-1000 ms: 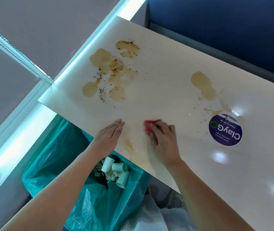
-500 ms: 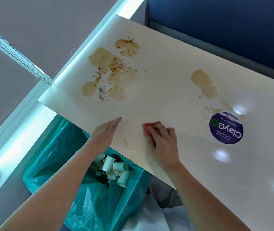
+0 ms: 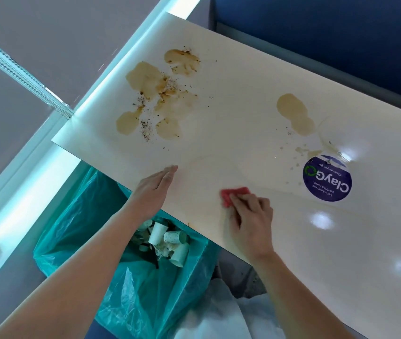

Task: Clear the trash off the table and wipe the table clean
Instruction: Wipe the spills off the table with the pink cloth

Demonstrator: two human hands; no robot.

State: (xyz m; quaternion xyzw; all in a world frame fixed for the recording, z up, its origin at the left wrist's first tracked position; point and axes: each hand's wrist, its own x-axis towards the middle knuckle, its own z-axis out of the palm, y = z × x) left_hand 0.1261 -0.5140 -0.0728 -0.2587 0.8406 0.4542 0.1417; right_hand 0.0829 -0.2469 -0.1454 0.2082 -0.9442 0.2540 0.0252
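A cream table (image 3: pixel 243 99) carries brown spills: a big patch with dark crumbs (image 3: pixel 160 96) at the far left and a smaller stain (image 3: pixel 294 115) toward the right. My right hand (image 3: pixel 250 221) presses a small red cloth (image 3: pixel 231 195) onto the table near its front edge, fingers curled over it. My left hand (image 3: pixel 154 189) rests at the table's front edge with straight fingers and holds nothing. Below that edge stands a bin with a teal bag (image 3: pixel 131 285) holding several white paper cups (image 3: pixel 170 241).
A round purple sticker (image 3: pixel 326 178) lies on the table right of the cloth. A blue wall (image 3: pixel 329 33) runs behind the table's far side. White plastic (image 3: pixel 219 311) lies on the floor beside the bin. A bright window ledge (image 3: pixel 23 192) runs along the left.
My right hand has slid the red cloth a little to the right along the front edge; the faint brown smear there has been wiped away. My left hand has stayed at the edge.
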